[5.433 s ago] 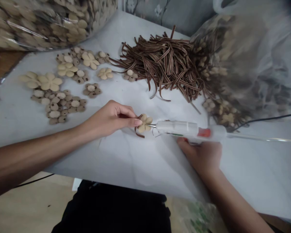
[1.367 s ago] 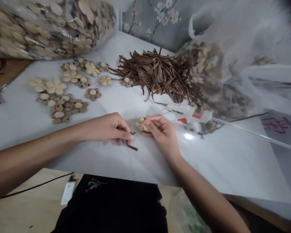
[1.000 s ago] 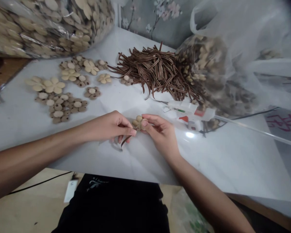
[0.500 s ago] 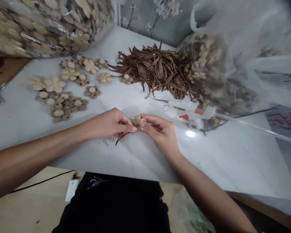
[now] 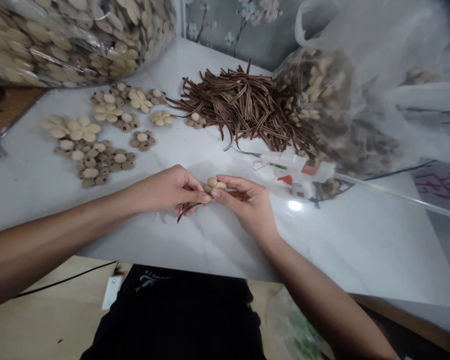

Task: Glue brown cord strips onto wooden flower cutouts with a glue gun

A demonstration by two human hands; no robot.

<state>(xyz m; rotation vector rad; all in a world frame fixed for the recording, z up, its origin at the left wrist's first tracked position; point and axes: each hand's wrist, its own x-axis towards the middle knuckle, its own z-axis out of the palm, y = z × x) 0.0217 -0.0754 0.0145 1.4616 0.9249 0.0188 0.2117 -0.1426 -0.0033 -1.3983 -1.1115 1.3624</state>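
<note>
Near the front of the white table, my two hands meet over a small cream flower (image 5: 214,184). My right hand (image 5: 247,202) pinches the flower between thumb and fingers. Between the thumb and fingers of my left hand (image 5: 180,190) is a narrow brown strip (image 5: 183,212), its loose end hanging toward me. The strip's other end reaches the flower, but the fingers hide how they join. A pile of similar brown strips (image 5: 243,107) lies farther back. Several loose cream and grey-brown flowers (image 5: 83,129) are spread on the left.
A white glue gun (image 5: 296,170) with a long clear glue stick (image 5: 390,194) lies right of my hands. Large clear bags of flowers stand at the back left (image 5: 78,45) and back right (image 5: 322,85). The white table (image 5: 345,245) ends just before my body.
Both hands keep their hold and have barely moved. The flower is turned slightly between the fingers, and the strip's loose end has shifted a little.
</note>
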